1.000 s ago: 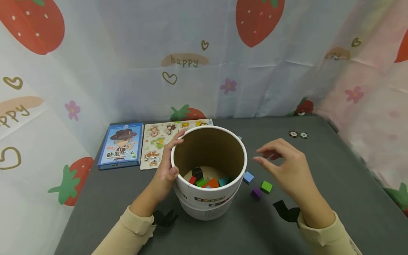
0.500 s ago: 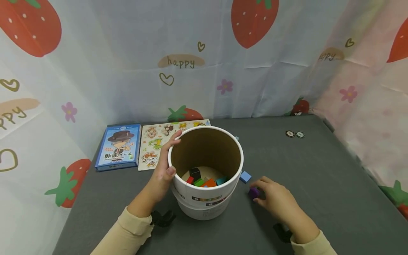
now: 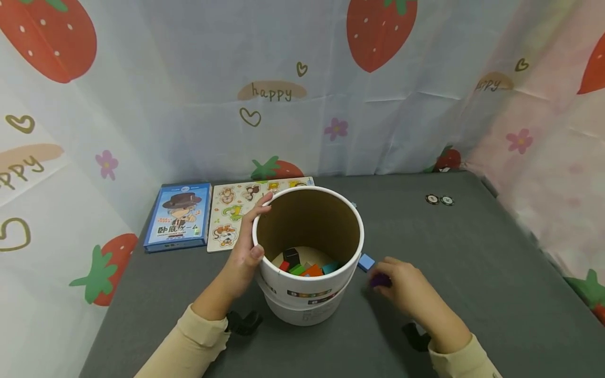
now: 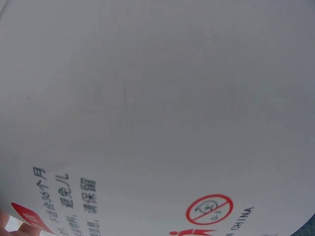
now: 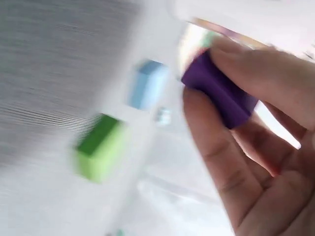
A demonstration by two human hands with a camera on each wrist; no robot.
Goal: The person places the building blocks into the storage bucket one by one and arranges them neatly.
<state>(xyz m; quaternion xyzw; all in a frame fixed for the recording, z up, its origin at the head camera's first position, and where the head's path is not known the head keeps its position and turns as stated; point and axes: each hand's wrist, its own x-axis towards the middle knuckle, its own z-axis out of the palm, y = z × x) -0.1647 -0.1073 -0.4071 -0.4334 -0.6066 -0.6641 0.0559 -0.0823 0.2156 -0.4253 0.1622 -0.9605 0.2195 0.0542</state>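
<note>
My left hand [image 3: 243, 260] grips the rim of a tall white round bucket [image 3: 302, 289], thumb outside and fingers over the edge. Inside lie several blocks, among them a black block [image 3: 291, 256] and an orange block [image 3: 313, 271]. The left wrist view is filled by the bucket's printed wall [image 4: 157, 98]. To the right of the bucket, my right hand [image 3: 406, 286] pinches a purple block [image 5: 221, 91] between thumb and fingers. A light blue block [image 3: 366, 262] lies close by on the table. A green block [image 5: 100, 147] shows in the right wrist view; the hand hides it from the head view.
Behind the bucket at the left, a blue game box [image 3: 178, 218] lies beside a board with animal pictures [image 3: 227, 220]. Two round chips [image 3: 439, 200] are at the back right of the grey table [image 3: 496, 273]. A strawberry-print curtain [image 3: 208, 105] hangs behind.
My right hand has come down from beside the bucket's rim to the table and taken hold of the purple block. My left hand has stayed on the rim.
</note>
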